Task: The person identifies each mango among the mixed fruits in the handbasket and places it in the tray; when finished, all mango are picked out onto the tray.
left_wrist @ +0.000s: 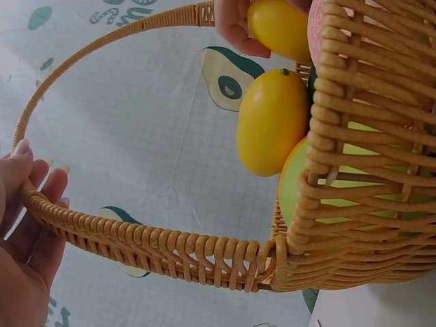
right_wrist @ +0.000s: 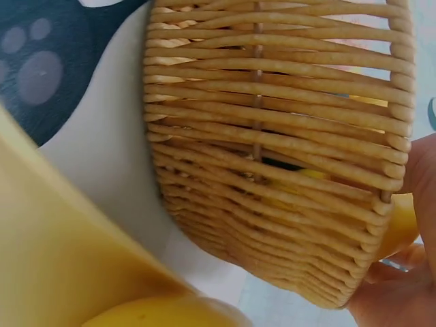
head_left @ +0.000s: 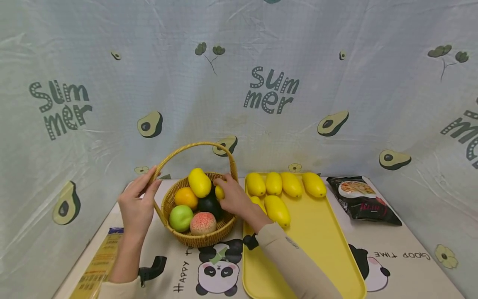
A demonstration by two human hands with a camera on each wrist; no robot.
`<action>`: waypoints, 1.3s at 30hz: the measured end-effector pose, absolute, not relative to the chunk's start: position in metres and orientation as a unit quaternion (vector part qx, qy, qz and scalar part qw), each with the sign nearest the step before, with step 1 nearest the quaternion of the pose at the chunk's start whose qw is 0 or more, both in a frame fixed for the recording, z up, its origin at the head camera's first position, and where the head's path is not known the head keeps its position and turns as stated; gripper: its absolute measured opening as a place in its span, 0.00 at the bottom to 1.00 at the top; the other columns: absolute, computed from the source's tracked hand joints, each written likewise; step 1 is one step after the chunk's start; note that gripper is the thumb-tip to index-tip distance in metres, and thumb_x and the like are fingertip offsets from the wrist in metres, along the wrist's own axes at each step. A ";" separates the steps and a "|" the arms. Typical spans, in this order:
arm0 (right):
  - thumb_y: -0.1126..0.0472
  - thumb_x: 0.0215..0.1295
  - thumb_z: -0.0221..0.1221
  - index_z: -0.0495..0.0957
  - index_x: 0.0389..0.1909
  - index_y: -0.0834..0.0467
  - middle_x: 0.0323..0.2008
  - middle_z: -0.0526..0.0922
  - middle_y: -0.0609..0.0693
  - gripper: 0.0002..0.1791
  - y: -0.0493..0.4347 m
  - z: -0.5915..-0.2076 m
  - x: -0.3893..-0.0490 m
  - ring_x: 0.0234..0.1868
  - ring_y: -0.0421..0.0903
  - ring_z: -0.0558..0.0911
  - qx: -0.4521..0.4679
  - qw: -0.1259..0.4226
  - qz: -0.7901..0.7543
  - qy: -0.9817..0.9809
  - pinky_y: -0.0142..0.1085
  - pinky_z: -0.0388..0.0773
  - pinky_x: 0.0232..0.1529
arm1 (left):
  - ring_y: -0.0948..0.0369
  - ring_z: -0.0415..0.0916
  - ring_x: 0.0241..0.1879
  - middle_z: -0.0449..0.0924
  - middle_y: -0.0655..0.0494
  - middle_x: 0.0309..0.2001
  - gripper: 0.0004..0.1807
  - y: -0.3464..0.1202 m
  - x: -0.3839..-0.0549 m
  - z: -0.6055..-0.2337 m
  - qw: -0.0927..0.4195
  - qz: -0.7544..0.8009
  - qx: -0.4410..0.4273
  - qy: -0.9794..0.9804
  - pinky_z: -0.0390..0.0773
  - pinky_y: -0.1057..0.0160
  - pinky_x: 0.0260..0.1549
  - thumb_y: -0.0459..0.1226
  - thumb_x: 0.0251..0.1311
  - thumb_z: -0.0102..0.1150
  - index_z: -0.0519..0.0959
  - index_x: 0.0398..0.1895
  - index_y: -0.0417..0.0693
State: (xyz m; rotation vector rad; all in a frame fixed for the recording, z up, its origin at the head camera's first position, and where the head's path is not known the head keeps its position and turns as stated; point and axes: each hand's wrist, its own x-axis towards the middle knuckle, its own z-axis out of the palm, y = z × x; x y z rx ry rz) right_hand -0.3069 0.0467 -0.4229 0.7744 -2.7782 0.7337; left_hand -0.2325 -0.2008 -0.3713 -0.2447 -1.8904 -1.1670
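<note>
A round wicker basket (head_left: pixel 188 240) holds toy-like fruit: a green apple (head_left: pixel 181 218), an orange (head_left: pixel 186 198), a pinkish peach (head_left: pixel 203 223), a dark, blackish fruit (head_left: pixel 210 205) and a yellow mango (head_left: pixel 199 182) on top. My left hand (head_left: pixel 139 202) pinches the left side of the basket's arched handle (left_wrist: pixel 146 238) between thumb and fingers. At the basket's right rim, my right hand (head_left: pixel 235 196) grips another yellow mango (left_wrist: pixel 279 28), which sits inside the rim beside the dark fruit. In the right wrist view the wicker wall hides most of that mango.
Right of the basket lies a yellow tray (head_left: pixel 317 245) with several yellow mangoes (head_left: pixel 277 211) toward its back. A black food packet (head_left: pixel 364 200) is beyond the tray's right edge. A yellow packet (head_left: pixel 98 261) lies at the left. A printed curtain (head_left: pixel 261 137) hangs behind.
</note>
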 end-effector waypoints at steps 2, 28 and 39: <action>0.68 0.56 0.62 0.73 0.63 0.51 0.59 0.70 0.54 0.31 0.049 -0.423 -0.304 0.49 0.47 0.75 0.267 0.085 0.231 -0.932 0.38 0.79 0.53 | 0.80 0.77 0.44 0.86 0.44 0.48 0.22 -0.201 -0.232 -0.371 0.439 -0.472 -0.103 -0.757 0.76 0.85 0.44 0.28 0.60 0.65 0.83 0.57 0.55; 0.67 0.50 0.66 0.76 0.56 0.51 0.61 0.70 0.51 0.29 0.084 -0.424 -0.254 0.55 0.50 0.76 0.225 0.175 0.362 -0.887 0.43 0.81 0.53 | 0.80 0.76 0.44 0.86 0.44 0.49 0.23 -0.200 -0.231 -0.372 0.438 -0.472 -0.094 -0.760 0.75 0.85 0.44 0.29 0.61 0.65 0.83 0.58 0.58; 0.65 0.52 0.68 0.73 0.56 0.53 0.62 0.74 0.50 0.28 0.105 -0.422 -0.238 0.61 0.50 0.74 0.206 0.175 0.377 -0.886 0.47 0.75 0.64 | 0.81 0.75 0.44 0.86 0.44 0.49 0.22 -0.201 -0.234 -0.373 0.441 -0.476 -0.099 -0.754 0.74 0.87 0.44 0.27 0.59 0.65 0.83 0.57 0.51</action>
